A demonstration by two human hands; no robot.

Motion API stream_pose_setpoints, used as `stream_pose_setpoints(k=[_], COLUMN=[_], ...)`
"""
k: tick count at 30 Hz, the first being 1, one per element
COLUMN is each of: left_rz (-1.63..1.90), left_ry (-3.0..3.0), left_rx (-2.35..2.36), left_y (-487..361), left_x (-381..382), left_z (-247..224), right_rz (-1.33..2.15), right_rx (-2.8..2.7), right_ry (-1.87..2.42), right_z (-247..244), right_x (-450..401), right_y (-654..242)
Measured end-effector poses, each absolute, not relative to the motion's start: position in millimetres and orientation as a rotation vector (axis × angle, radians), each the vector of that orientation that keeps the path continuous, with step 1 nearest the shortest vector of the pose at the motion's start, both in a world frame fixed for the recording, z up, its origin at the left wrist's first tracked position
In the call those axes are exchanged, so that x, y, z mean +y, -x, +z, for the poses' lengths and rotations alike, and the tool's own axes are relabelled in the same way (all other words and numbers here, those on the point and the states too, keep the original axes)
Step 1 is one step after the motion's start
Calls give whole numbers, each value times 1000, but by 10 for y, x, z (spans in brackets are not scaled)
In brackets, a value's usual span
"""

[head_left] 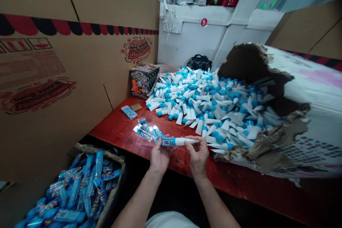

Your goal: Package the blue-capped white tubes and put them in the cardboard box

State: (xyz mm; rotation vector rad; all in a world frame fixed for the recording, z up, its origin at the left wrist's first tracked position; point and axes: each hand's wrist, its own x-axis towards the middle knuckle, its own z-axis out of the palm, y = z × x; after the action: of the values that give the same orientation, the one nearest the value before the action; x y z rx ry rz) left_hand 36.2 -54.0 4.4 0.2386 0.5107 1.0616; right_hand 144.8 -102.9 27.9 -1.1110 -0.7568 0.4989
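A white tube with a blue cap (184,141) lies level between my hands, over the table's front. My right hand (198,155) is closed on its pointed tail end, the fingers pinching it. At the cap end, my left hand (160,155) grips a blue printed plastic sleeve (167,141) with a barcode. The cap meets the sleeve; how far one sits inside the other I cannot tell. Just beyond my left hand, loose clear-and-blue printed sleeves (145,129) are spread on the red table (112,127). Behind them lies a small stack of flat blue sleeves (129,112).
A large heap of white tubes (192,94) spills from a torn white carton (315,114) on the right. At lower left, an open box (121,171) holds many blue wrapped tubes (74,192). Tall cardboard (88,57) walls the left; a printed box (144,80) stands behind.
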Motion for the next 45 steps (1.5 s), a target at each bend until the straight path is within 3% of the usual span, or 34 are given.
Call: stream_pose_setpoints(k=[11, 16, 20, 30, 45], left_rz=[1197, 1215, 1067, 1042, 1008], left_ry=[-317, -496, -534, -197, -77], left_rx=[477, 580, 642, 487, 557], left_y=[-362, -426, -481, -251, -301], left_x=[-665, -707, -777, -442, -646], left_z=[355, 325, 208, 313, 168], right_rz=[730, 962, 917, 1219, 836], right_rx=[-859, -859, -931, -1210, -1483], right_ry=[1317, 1316, 1339, 1220, 1561], right_z=[-165, -109, -2, 85, -14], right_x=[-1159, -1200, -1130, -1059, -1070], right_y=[-1294, -1192, -1247, -1417, -1359])
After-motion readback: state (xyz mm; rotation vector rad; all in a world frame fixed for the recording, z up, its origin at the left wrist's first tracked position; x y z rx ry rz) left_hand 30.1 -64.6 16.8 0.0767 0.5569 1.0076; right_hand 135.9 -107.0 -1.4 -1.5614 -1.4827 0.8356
